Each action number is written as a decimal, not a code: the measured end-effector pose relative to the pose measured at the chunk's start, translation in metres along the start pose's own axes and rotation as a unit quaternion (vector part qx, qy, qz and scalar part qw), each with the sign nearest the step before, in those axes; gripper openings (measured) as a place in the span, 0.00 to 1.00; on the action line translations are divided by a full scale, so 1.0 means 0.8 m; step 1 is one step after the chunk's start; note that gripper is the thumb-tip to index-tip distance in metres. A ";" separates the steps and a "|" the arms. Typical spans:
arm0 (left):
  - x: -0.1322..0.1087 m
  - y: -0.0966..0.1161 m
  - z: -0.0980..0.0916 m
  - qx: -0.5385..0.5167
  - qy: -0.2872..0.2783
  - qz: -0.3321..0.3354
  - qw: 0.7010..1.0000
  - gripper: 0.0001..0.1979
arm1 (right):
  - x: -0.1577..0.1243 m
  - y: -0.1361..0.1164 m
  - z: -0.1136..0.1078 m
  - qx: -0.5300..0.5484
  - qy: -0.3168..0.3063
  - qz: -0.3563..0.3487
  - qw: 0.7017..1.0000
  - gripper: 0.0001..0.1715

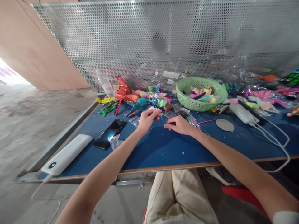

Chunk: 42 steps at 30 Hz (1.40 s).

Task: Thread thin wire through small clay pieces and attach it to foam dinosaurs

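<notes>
My left hand [149,119] is closed in a pinch on a thin pale thread [165,116], just above the blue table. Across a small gap my right hand [179,125] has its thumb and fingers pinched together. The thread loops between the two hands, and its exact course is hard to follow. Whatever sits in the right fingertips is too small to make out. Beyond the hands lie a brown block [167,107], a teal fin-shaped piece [138,105] and small clear plastic bags. Thin sticks, some pink [195,123], lie beside my right hand.
A green basket [201,105] of colourful pieces stands behind. Orange [121,90], yellow and green toy animals sit at left, near a bottle [105,82]. A phone [109,133] and white power banks [67,154] with cables flank my arms. A perforated metal panel [130,34] closes the back.
</notes>
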<state>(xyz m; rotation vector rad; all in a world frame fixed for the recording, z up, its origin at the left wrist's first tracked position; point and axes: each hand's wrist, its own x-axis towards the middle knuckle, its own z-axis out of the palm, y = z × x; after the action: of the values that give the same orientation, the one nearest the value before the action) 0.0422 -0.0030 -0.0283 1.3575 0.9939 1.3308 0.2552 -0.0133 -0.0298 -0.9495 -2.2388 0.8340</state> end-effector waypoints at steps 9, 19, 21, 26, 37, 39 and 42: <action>-0.007 0.007 0.000 0.266 -0.045 0.116 0.956 0.10 | 0.001 0.023 -0.035 0.014 0.190 0.002 0.982 0.32; -0.013 0.000 0.003 0.438 -0.023 0.216 0.872 0.10 | 0.002 0.030 -0.032 -0.013 0.148 -0.043 0.988 0.19; -0.014 0.002 0.002 0.494 -0.033 0.219 0.841 0.13 | 0.003 0.033 -0.033 -0.027 0.151 -0.063 0.986 0.19; -0.012 0.001 -0.007 0.588 -0.058 0.226 0.774 0.18 | 0.004 0.043 -0.033 -0.047 0.160 -0.080 0.983 0.19; 0.006 -0.014 -0.020 0.366 -0.084 0.144 0.916 0.15 | 0.006 0.057 -0.039 0.105 0.167 0.001 0.980 0.18; 0.010 -0.019 -0.022 0.290 -0.099 0.109 0.946 0.17 | 0.008 0.059 -0.040 0.128 0.186 0.003 0.974 0.19; 0.014 -0.027 -0.022 0.157 -0.102 0.040 0.982 0.21 | 0.013 0.057 -0.038 0.219 0.216 0.020 0.951 0.21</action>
<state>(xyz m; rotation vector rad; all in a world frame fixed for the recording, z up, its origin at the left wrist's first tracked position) 0.0270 0.0141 -0.0476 1.7491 1.0471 1.0961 0.2889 0.0299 -0.0402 -0.8619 -1.5807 0.9781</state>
